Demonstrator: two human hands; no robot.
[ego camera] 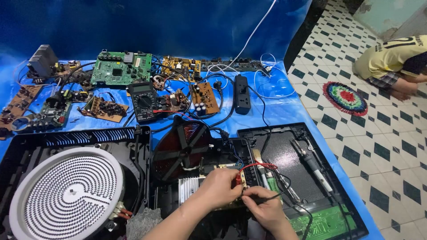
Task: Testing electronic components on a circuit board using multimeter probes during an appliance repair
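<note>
At the lower middle of the frame my left hand is closed around a red probe on the small circuit board inside the opened cooker housing. My right hand pinches a black probe lead just beside it. I judge the work mid-way: the casing is already apart, the board under test. To the lower left lies the round heating element; the coil stands above the hands. Further up the blue surface sit the multimeter, loose boards and a power strip.
</note>
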